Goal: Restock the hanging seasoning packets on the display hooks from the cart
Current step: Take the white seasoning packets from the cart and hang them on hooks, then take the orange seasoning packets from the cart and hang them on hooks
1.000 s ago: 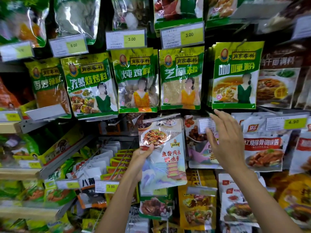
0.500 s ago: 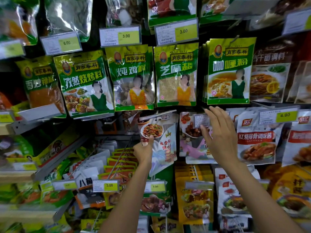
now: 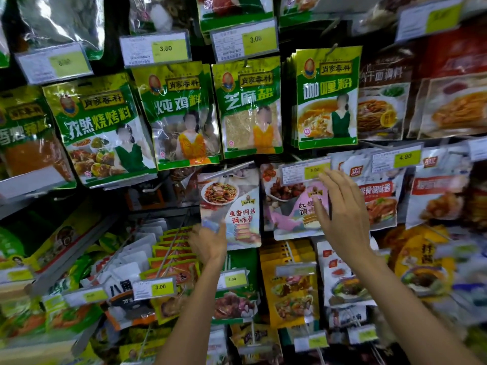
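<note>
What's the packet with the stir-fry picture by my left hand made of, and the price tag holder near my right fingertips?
Stir-fry seasoning packet: seemingly glossy printed plastic film; pale glare streaks its face. Price tag holder: probably clear rigid plastic over a paper label, given its flat sheen, though blur leaves this open.

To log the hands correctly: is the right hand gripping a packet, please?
No, the right hand is open, fingers straight, in front of the pink packet; the left hand pinches the stir-fry packet.
</note>
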{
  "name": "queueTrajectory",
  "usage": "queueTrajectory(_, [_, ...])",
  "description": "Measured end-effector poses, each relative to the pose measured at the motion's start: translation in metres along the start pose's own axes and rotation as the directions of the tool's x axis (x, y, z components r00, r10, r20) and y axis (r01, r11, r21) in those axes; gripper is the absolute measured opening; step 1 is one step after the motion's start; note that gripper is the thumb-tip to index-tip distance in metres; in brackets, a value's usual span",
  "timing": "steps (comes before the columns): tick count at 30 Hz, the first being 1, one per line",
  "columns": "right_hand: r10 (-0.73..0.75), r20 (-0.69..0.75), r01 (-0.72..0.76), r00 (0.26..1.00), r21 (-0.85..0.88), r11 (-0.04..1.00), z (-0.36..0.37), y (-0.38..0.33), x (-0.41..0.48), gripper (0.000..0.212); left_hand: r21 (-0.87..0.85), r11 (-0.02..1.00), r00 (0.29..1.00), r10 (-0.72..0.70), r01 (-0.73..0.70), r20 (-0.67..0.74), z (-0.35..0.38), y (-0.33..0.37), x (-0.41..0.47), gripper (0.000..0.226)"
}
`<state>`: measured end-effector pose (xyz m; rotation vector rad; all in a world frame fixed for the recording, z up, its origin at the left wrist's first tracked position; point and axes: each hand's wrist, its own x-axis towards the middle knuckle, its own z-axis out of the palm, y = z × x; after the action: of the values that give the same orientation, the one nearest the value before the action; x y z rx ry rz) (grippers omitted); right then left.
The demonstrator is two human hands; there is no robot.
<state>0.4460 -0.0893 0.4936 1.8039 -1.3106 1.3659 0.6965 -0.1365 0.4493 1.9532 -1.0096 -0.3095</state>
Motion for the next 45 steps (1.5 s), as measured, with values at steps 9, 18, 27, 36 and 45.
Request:
queueTrajectory(9, [0.509, 0.271, -0.544, 0.817, 0.069, 0.836, -0.068, 0.071, -0.137, 0.031, -0.252, 0.885, 0.852, 0.451, -0.391, 0.265, 0.076, 0.000, -0.158, 0.032])
queueTrajectory(18, [0.916, 0.122, -0.905, 0.383, -0.148, 0.399, -0.201, 0.177, -0.286, 0.016, -0.480, 0.740, 0.410, 0.666, -0.471, 0.623, 0.196, 0.034, -0.348, 0.022])
queueTrajectory(27, [0.996, -0.089, -0.951, 0.014, -0.310, -0.014, -0.304, 0.260, -0.395, 0.021, -0.504, 0.655, 0.063, 0.642, -0.564, 0.764, 0.312, 0.041, -0.508, 0.012])
queueTrajectory(36, [0.933, -0.262, -0.903, -0.245, -0.288, -0.318, -0.327, 0.371, -0.484, 0.020, -0.491, 0.655, -0.202, 0.468, -0.574, 0.860, 0.454, 0.072, -0.616, 0.027])
queueTrajectory(45, [0.842, -0.337, -0.834, -0.422, -0.221, -0.506, -0.314, 0.485, -0.589, 0.019, -0.395, 0.633, -0.238, 0.321, -0.666, 0.917, 0.627, 0.049, -0.693, 0.024])
